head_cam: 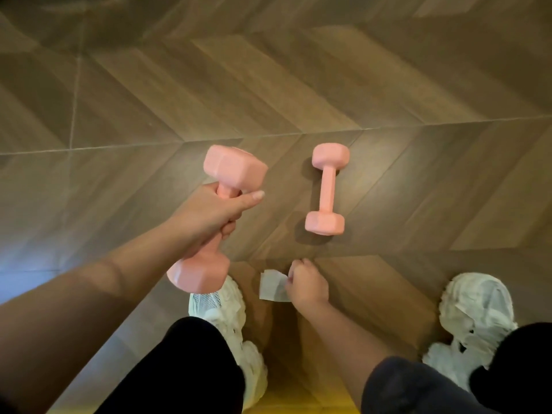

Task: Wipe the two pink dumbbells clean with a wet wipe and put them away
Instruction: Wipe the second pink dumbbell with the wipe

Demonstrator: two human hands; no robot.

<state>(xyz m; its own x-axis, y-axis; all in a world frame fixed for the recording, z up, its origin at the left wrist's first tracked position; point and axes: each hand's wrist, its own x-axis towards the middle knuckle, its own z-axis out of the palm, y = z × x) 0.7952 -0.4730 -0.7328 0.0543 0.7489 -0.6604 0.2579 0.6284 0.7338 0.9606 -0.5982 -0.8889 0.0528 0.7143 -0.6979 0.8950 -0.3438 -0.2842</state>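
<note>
The step in hand looks like the start of the wiping: the person's left hand is curled round the grip of the first pink dumbbell, holding it tilted in the air above the floor, one hexagonal head pointing away and the other hanging over the left shoe. The right hand is lower down between the feet, its fingers bunched and pinching the edge of a wet wipe, a small pale sheet that shows to the left of the knuckles; whether it touches the floor cannot be told. The second pink dumbbell lies flat on the floor ahead of the right hand, apart from both hands, its bar running away from the person. Neither dumbbell appears wiped or put away yet. The next move probably calls for bringing wipe and held dumbbell together and rubbing the heads first, then shifting the left hand's grip so the bar can be reached. Both dumbbells look matte, smooth and evenly pink, with no dirt visible from this height
</note>
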